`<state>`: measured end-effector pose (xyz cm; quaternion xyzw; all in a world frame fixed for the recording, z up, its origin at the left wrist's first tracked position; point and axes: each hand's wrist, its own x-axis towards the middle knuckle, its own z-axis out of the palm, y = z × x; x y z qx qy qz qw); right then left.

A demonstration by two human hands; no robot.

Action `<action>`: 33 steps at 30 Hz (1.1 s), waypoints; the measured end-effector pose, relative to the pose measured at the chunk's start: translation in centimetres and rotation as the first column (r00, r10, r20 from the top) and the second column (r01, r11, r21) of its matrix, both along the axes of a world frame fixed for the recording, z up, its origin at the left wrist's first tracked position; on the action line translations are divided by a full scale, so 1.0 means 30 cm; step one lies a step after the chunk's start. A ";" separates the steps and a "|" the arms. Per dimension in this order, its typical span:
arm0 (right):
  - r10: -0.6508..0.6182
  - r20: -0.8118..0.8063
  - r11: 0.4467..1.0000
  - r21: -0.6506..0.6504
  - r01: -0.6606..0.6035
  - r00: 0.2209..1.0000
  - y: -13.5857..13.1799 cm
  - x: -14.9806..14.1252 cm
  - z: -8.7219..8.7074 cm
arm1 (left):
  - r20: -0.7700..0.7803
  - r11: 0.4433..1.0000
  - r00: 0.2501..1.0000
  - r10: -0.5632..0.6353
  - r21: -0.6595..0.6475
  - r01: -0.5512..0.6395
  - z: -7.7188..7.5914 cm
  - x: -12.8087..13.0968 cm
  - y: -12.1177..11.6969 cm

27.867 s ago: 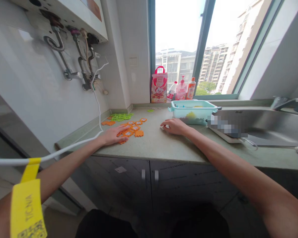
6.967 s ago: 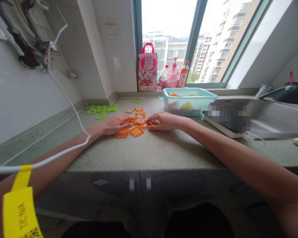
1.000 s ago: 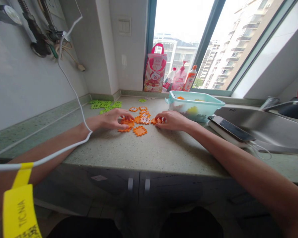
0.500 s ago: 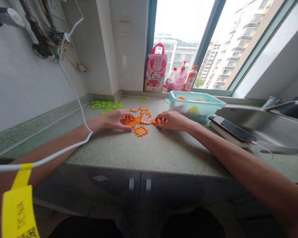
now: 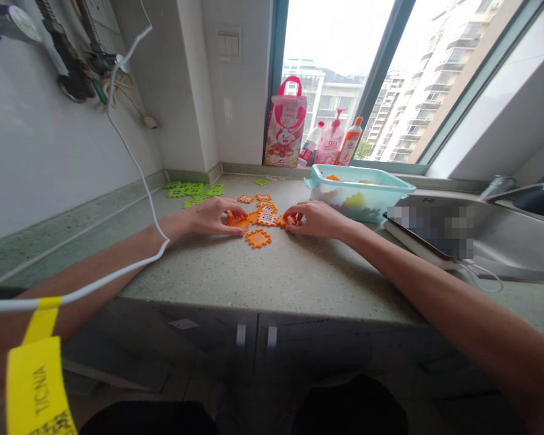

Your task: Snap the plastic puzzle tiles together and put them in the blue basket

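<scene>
On the countertop, my left hand (image 5: 212,216) curls its thumb and fingers around orange toothed-edge puzzle tiles (image 5: 238,222); its fingers partly cover them. Opposite it, my right hand (image 5: 316,220) grips another orange tile (image 5: 283,222) by its right side. Between the two hands lies a tile with a white window print (image 5: 267,219), touching or close beside the others. A plain orange tile (image 5: 258,238) rests flat just in front, and a few printed tiles (image 5: 263,197) lie behind.
Green tiles (image 5: 194,192) lie at the back left. A light-blue tub (image 5: 362,190) with colourful pieces stands right of my hands, before the sink (image 5: 517,241). Bottles (image 5: 329,145) and a pink bag (image 5: 285,133) line the windowsill. A white cable (image 5: 133,160) hangs across the left.
The whole view has shifted slightly. Both hands keep their places on the orange tiles, and the printed tile between them appears slightly turned or tilted.
</scene>
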<state>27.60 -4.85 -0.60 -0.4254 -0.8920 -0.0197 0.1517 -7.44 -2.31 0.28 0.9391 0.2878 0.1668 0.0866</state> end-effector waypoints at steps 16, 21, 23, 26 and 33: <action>-0.022 0.035 1.000 0.003 0.022 0.999 0.007 0.012 -0.012 | -0.019 1.000 1.000 -0.006 0.027 0.007 -0.006 -0.005 0.006; -0.034 0.021 0.999 0.014 0.033 0.999 0.010 0.012 -0.014 | -0.032 1.000 0.999 -0.010 0.027 0.011 -0.018 -0.002 0.014; -0.037 0.022 0.999 0.014 0.036 0.999 0.011 0.013 -0.014 | -0.041 1.000 0.999 -0.008 0.020 0.008 -0.020 0.002 0.013; -0.045 0.029 0.999 0.015 0.045 0.999 0.012 0.013 -0.013 | -0.043 1.000 0.999 0.004 0.005 -0.004 -0.020 0.007 0.007; -0.077 0.025 0.996 0.046 0.076 0.997 0.004 0.000 -0.011 | -0.063 1.000 0.998 -0.009 0.005 0.010 -0.008 0.014 -0.003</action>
